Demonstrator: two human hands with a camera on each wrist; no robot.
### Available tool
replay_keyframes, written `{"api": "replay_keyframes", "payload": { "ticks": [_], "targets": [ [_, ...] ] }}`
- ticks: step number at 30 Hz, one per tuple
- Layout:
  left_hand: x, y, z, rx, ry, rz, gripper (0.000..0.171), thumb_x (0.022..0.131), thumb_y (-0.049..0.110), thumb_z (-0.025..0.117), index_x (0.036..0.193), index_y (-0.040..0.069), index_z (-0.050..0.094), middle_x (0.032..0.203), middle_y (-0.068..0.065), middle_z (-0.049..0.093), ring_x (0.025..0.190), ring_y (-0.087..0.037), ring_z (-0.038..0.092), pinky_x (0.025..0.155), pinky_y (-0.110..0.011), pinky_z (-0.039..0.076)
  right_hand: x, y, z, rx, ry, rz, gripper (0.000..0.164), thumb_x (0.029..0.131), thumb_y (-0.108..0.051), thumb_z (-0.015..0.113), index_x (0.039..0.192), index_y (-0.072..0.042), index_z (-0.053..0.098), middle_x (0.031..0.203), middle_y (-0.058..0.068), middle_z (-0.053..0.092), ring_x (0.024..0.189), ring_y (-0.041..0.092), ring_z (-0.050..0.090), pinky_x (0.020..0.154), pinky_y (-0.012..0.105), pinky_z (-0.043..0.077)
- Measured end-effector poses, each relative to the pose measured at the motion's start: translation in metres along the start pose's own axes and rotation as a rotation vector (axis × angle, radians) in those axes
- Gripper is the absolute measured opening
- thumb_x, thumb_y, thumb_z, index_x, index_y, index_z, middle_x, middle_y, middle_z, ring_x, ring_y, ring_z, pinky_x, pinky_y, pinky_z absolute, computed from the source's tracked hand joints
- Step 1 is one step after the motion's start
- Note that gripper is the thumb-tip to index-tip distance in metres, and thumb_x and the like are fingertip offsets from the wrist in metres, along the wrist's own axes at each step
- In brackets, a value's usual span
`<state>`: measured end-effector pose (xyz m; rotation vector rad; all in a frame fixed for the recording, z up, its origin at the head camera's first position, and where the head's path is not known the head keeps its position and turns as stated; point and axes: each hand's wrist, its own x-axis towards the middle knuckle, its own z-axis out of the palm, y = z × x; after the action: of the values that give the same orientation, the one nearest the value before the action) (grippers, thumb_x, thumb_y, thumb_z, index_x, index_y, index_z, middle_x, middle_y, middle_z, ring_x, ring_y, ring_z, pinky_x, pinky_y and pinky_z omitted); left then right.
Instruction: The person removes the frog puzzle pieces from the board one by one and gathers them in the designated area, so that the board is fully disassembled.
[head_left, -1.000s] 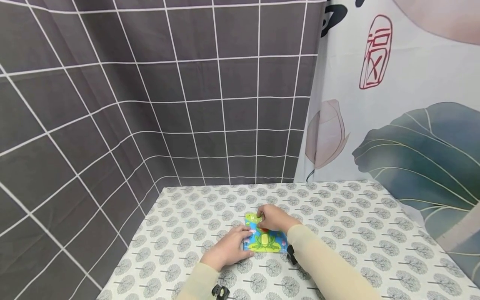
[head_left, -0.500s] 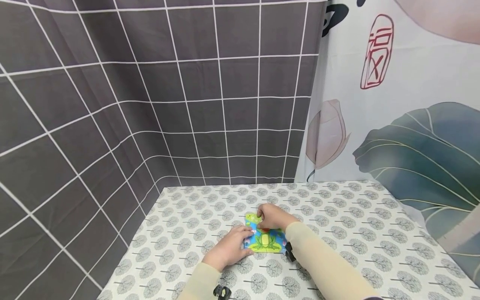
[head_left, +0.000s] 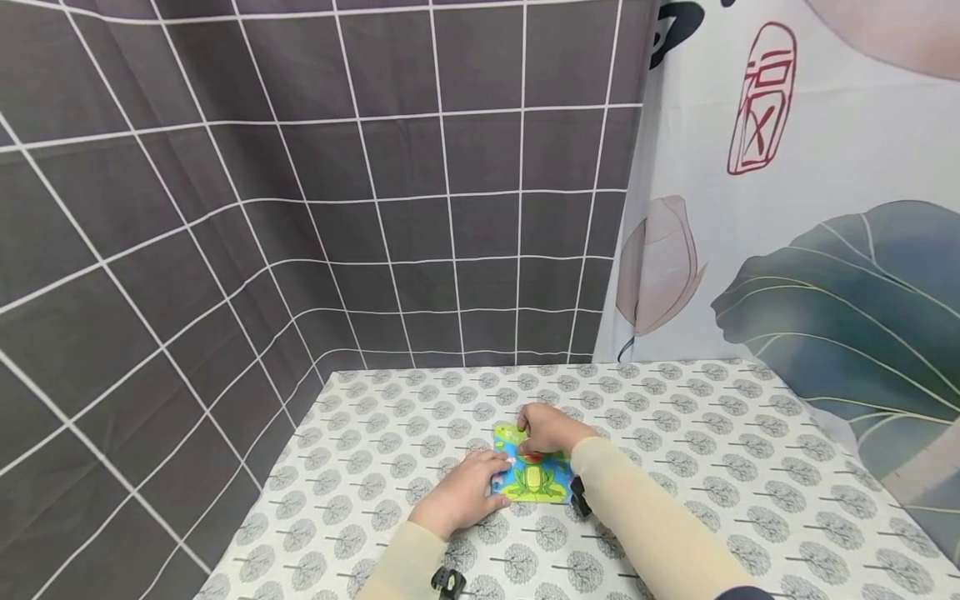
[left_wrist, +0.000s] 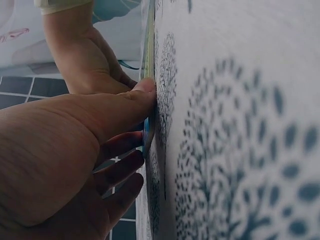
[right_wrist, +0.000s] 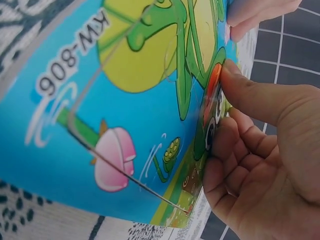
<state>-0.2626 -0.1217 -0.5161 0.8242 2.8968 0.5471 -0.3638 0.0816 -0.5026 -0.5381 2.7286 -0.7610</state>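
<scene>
A jigsaw puzzle board with a green frog on blue lies flat on the patterned cloth in the head view. My left hand rests along its left side, fingertips on the surface and thumb at the near edge. Over the upper part, my right hand has curled fingers and pinches a puzzle piece with the frog's eyes and red mouth, between thumb and fingers. Thin seams, a pink lotus bud and "KW-806" show on the board in the right wrist view. Part of the frog's head is hidden by the hand.
The tree-print tablecloth spreads around the board. Behind it hangs a dark grid-patterned curtain, and a white curtain with lotus prints hangs on the right. Each wrist wears a small black camera.
The head view has shifted slightly. Both hands stay nearly in place on the puzzle, with the right hand moving only a little over the frog's head.
</scene>
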Motion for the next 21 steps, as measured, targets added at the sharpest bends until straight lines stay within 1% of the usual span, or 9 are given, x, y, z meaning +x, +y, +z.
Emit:
{"api": "replay_keyframes", "payload": {
  "ticks": [6,14,17,21],
  "targets": [
    [-0.0009,0.0016,-0.0007,-0.003,-0.012,-0.013,0.062,0.093,0.035,0.079,0.148,0.013,0.060,0.156,-0.001,0.052,0.146,-0.025,0.044,0.122,-0.042,0.037,0.0007,0.0025,0.0006,0.071,0.026,-0.007,0.037,0.076,-0.012,0.094,0.098,-0.007,0.065,0.077,0.004,0.059,0.067,0.015,0.055,0.063,0.029,0.051],
    [-0.0008,0.0003,0.0003,-0.011,-0.015,-0.023,0.062,0.092,0.035,0.080,0.148,0.015,0.060,0.156,0.001,0.052,0.147,-0.025,0.044,0.122,-0.043,0.038,0.0040,0.0058,0.0000,0.138,0.064,-0.016,0.037,0.071,-0.011,0.097,0.091,-0.008,0.066,0.083,0.002,0.061,0.072,0.016,0.058,0.064,0.028,0.054],
    [-0.0002,-0.0009,0.0018,-0.011,-0.012,-0.018,0.062,0.093,0.035,0.080,0.147,0.014,0.060,0.156,0.000,0.052,0.146,-0.025,0.044,0.122,-0.043,0.038,0.0048,0.0062,0.0004,0.149,0.091,-0.042,0.031,0.074,-0.010,0.095,0.088,-0.008,0.068,0.081,0.001,0.063,0.071,0.015,0.059,0.064,0.028,0.055],
    [0.0006,-0.0019,0.0032,-0.009,-0.009,-0.011,0.062,0.093,0.034,0.079,0.147,0.012,0.060,0.155,-0.001,0.053,0.146,-0.025,0.044,0.122,-0.043,0.037,0.0057,0.0076,0.0018,0.165,0.137,-0.086,0.020,0.080,-0.005,0.088,0.083,-0.009,0.069,0.076,0.000,0.063,0.066,0.014,0.060,0.060,0.028,0.054]
  ]
}}
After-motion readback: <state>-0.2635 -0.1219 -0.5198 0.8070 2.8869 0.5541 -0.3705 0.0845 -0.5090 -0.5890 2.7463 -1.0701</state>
